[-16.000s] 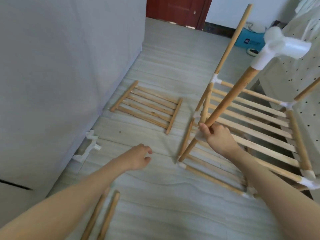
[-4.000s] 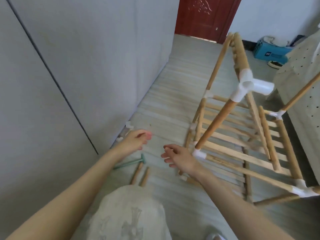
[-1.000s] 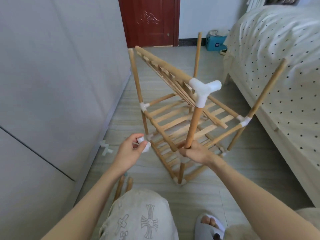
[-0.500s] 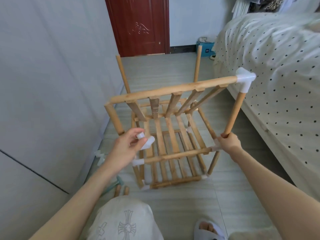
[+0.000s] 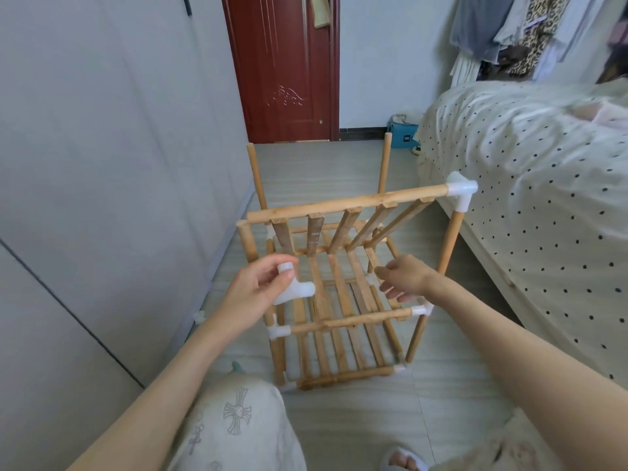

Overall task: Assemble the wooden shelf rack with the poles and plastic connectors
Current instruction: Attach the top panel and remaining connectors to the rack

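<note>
Half-built wooden rack standing on the floor between a grey wall and a dotted bed.

The left hand pinches a loose white plastic connector just near of the top slatted panel's bare left pole end. The right hand hangs relaxed, fingers loose, holding nothing, beside the near right pole, whose top carries a white corner connector.

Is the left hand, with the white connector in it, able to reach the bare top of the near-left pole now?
Probably yes. The left hand pinches the white connector just beside the near-left pole, whose bare top end shows uncovered. Nothing stands between them; the right hand hovers apart, over the slats.
</note>
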